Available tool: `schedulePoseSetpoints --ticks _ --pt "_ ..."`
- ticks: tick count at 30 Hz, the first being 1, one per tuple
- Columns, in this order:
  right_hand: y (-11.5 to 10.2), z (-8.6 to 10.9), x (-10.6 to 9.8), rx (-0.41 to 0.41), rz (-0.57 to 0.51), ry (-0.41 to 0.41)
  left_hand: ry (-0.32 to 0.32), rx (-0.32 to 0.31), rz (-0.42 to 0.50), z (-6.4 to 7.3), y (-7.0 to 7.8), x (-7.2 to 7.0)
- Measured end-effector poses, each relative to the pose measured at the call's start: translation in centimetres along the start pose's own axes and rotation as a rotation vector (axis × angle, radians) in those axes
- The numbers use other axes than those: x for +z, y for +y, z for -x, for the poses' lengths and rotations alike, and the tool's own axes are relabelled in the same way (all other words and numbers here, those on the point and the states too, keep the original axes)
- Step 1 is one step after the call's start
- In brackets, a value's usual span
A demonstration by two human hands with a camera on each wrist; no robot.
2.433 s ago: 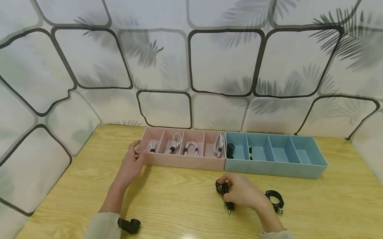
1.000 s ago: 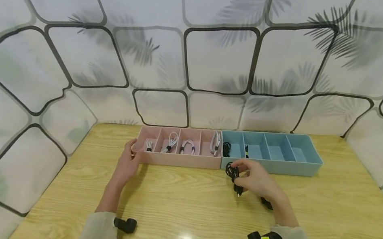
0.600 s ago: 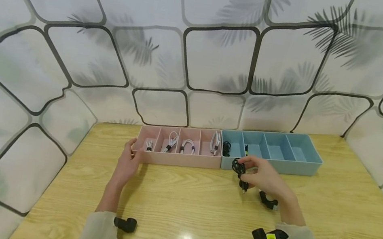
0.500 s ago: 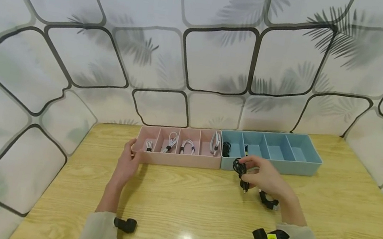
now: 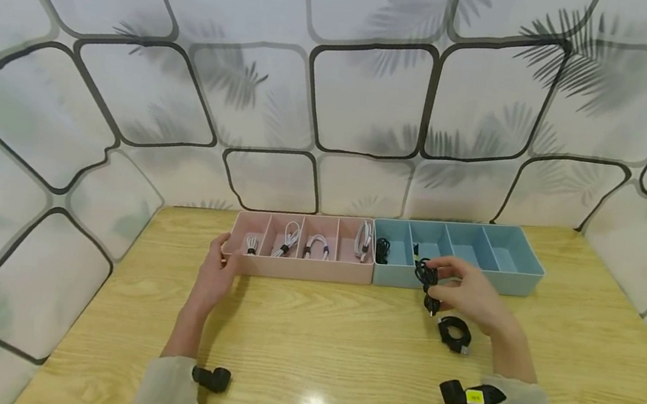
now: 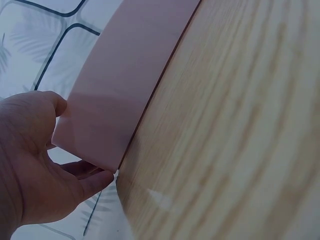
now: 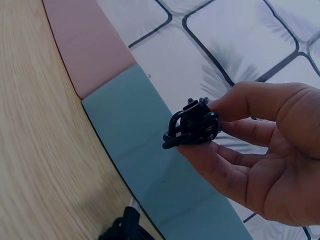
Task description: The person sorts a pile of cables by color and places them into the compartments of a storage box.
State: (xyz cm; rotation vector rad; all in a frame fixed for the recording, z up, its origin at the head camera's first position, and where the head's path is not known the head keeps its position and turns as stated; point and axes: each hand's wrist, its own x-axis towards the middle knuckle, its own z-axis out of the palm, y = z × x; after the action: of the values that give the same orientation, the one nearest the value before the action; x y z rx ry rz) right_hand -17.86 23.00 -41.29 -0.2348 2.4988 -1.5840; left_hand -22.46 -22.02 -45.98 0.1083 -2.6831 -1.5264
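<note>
My right hand (image 5: 474, 296) pinches a bundled black cable (image 5: 429, 282) between thumb and fingers, in front of the blue divided box (image 5: 513, 285). The bundle's upper end overlaps the second compartment's front rim in the head view. The right wrist view shows the cable (image 7: 192, 125) wound in loops with a connector end facing up. My left hand (image 5: 216, 277) grips the left end of the pink divided box (image 5: 301, 271), thumb and fingers around its corner in the left wrist view. A second coiled black cable (image 5: 454, 334) lies on the table below my right hand.
Both boxes stand end to end along the back of the wooden table (image 5: 276, 361), near a patterned curtain (image 5: 373, 112). Tied white cables (image 5: 287, 242) lie in the pink compartments. Another black cable (image 5: 382, 250) sits in the leftmost blue compartment, a black-and-yellow item (image 5: 416, 251) in the second.
My right hand has raised the bundled black cable off the table and carried it right and toward the blue box. The coiled cable is now uncovered. My left hand stays on the pink box.
</note>
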Motion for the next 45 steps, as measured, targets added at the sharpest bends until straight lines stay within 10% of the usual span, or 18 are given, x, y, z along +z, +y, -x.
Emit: schedulePoseSetpoints --ticks 16,22,29,45 --pt "1.2 0.7 -2.4 -0.003 -0.067 0.147 -0.011 0.006 0.002 -0.1 0.1 0.2" --pt "1.9 0.5 -3.0 -0.022 -0.183 0.249 -0.009 0.016 0.001 -0.1 0.0 0.5" --pt "2.4 -0.6 -4.2 -0.037 -0.583 0.317 0.006 0.015 0.001 0.1 -0.1 0.1" --pt "4.0 -1.1 -5.6 0.01 -0.664 0.394 -0.004 -0.006 0.004 0.0 -0.4 0.1"
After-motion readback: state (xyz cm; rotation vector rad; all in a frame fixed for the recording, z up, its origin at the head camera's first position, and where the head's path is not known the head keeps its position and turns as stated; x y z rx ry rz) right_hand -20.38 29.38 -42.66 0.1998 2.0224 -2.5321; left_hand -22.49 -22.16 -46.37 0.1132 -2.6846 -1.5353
